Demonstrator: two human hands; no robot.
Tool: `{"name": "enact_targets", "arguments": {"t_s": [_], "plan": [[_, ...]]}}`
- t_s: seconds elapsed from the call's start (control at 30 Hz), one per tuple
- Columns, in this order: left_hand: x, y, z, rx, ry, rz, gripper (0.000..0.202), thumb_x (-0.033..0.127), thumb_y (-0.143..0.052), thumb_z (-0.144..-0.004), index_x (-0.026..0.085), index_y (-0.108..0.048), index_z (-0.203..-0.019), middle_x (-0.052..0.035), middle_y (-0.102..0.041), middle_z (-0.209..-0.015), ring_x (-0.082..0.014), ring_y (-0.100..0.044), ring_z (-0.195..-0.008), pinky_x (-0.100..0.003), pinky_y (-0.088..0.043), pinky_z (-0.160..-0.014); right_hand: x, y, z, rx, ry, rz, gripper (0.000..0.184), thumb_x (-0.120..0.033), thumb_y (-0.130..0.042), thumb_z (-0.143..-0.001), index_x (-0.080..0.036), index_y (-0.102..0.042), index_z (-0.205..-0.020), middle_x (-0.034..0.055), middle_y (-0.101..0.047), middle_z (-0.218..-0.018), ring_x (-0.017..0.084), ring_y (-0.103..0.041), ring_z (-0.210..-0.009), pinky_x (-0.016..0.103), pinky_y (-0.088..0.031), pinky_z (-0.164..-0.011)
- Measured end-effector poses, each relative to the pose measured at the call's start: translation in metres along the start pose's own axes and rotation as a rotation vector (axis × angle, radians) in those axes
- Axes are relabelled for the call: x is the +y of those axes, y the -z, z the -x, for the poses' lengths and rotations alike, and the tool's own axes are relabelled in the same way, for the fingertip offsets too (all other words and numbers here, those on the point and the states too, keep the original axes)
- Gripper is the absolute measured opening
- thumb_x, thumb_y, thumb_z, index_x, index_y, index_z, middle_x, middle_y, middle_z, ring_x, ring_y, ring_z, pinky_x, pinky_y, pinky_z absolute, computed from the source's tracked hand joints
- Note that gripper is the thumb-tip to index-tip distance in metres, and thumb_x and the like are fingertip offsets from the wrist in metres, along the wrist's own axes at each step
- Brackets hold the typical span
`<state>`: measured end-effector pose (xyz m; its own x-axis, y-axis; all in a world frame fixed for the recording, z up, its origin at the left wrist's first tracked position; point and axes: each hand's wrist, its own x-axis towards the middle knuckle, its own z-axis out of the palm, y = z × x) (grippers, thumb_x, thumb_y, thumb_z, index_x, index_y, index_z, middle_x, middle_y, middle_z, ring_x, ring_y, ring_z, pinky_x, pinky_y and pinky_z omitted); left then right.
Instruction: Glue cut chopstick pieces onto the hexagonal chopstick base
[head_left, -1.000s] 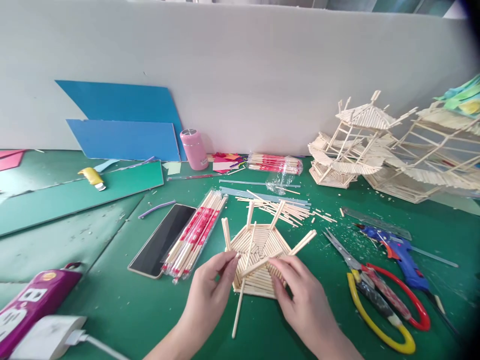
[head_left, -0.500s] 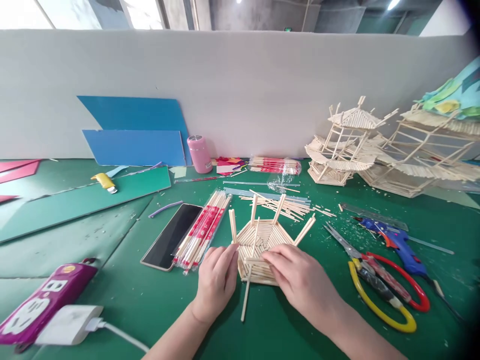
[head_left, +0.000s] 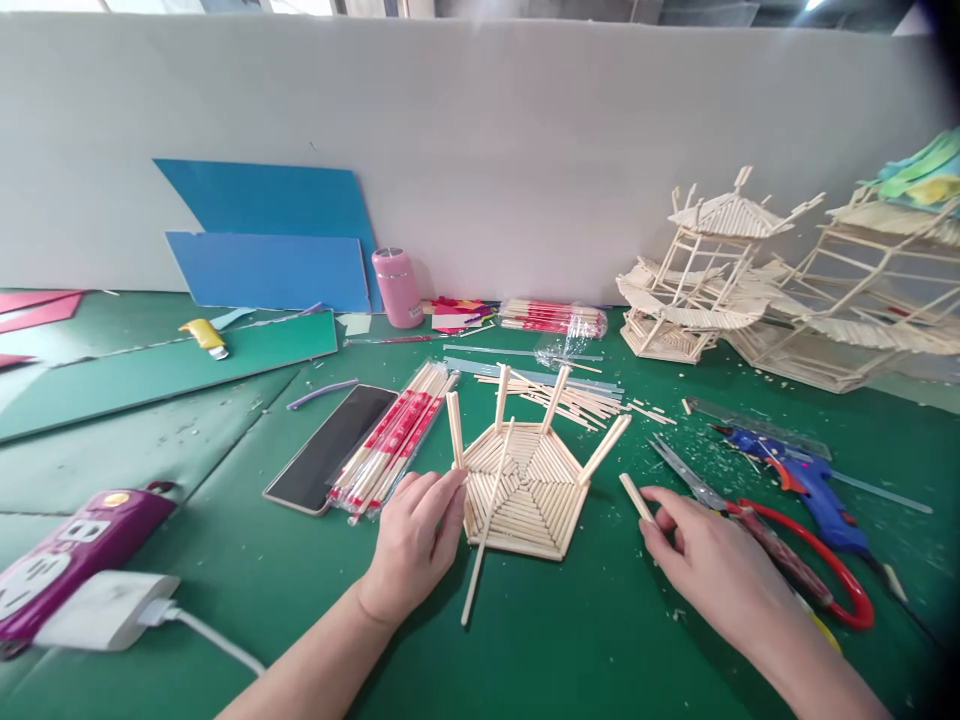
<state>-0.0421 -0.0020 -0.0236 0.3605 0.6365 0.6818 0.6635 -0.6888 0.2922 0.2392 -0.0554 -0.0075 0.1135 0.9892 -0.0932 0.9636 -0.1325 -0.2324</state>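
A hexagonal base (head_left: 536, 500) made of thin wooden sticks lies flat on the green table. Several short posts rise from its corners, such as the back right post (head_left: 555, 400). One long loose stick (head_left: 480, 560) rests slantwise across it, its near end past the front edge. My left hand (head_left: 420, 530) is closed at the base's left corner, pinching its edge beside the left post; the fingertips are partly hidden. To the right of the base, my right hand (head_left: 697, 555) pinches a short wooden stick piece (head_left: 636, 496), held apart from the base.
Scissors (head_left: 795, 560) and a blue glue gun (head_left: 802, 490) lie at the right. Left of the base are packed chopsticks (head_left: 397, 440) and a phone (head_left: 330, 450). Cut sticks (head_left: 577, 400) lie behind it. Stick pavilion models (head_left: 712, 280) stand at the back right.
My right hand has moved from the front of the base out to the right, carrying the short stick piece. My left hand stays at the left corner. The view has tilted down slightly.
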Motion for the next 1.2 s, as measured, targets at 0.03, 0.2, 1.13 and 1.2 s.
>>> {"name": "enact_targets", "arguments": {"t_s": [0.03, 0.2, 1.13, 1.2], "plan": [[0.000, 0.000, 0.000, 0.000, 0.009, -0.003, 0.020, 0.009, -0.047, -0.079, 0.013, -0.051, -0.098, -0.0045, -0.055, -0.067, -0.0149, -0.047, -0.059, -0.028, -0.040, -0.055, 0.001, 0.000, -0.002, 0.018, 0.008, 0.022, 0.028, -0.031, -0.042, -0.081, -0.021, -0.051, -0.106, -0.0001, -0.059, -0.075, 0.016, -0.058, -0.062, 0.027, -0.043, -0.050], [0.001, -0.002, 0.000, -0.020, 0.049, -0.009, 0.016, 0.012, -0.045, -0.081, 0.013, -0.052, -0.096, -0.0047, -0.057, -0.069, -0.0150, -0.049, -0.060, -0.028, -0.042, -0.056, -0.021, 0.001, 0.008, 0.252, 0.115, -0.024, 0.025, -0.037, -0.044, -0.081, -0.022, -0.055, -0.098, 0.0024, -0.060, -0.085, 0.015, -0.058, -0.061, 0.025, -0.044, -0.050], [0.010, -0.005, 0.002, -0.324, 0.149, -0.095, 0.019, 0.017, -0.031, -0.086, 0.018, -0.050, -0.080, -0.0025, -0.057, -0.066, -0.0168, -0.053, -0.058, -0.028, -0.039, -0.055, -0.062, 0.030, 0.022, 0.164, 0.170, -0.397, 0.023, -0.034, -0.035, -0.086, -0.024, -0.051, -0.099, 0.0007, -0.057, -0.069, 0.013, -0.054, -0.055, 0.021, -0.043, -0.048], [0.013, -0.004, 0.003, -0.335, 0.116, -0.089, 0.018, 0.018, -0.032, -0.086, 0.018, -0.049, -0.080, -0.0028, -0.057, -0.066, -0.0169, -0.053, -0.058, -0.028, -0.039, -0.054, -0.021, 0.035, 0.036, 0.357, 0.044, -0.395, 0.023, -0.039, -0.037, -0.085, -0.028, -0.052, -0.099, 0.0025, -0.058, -0.069, 0.015, -0.058, -0.060, 0.021, -0.046, -0.052]]}}
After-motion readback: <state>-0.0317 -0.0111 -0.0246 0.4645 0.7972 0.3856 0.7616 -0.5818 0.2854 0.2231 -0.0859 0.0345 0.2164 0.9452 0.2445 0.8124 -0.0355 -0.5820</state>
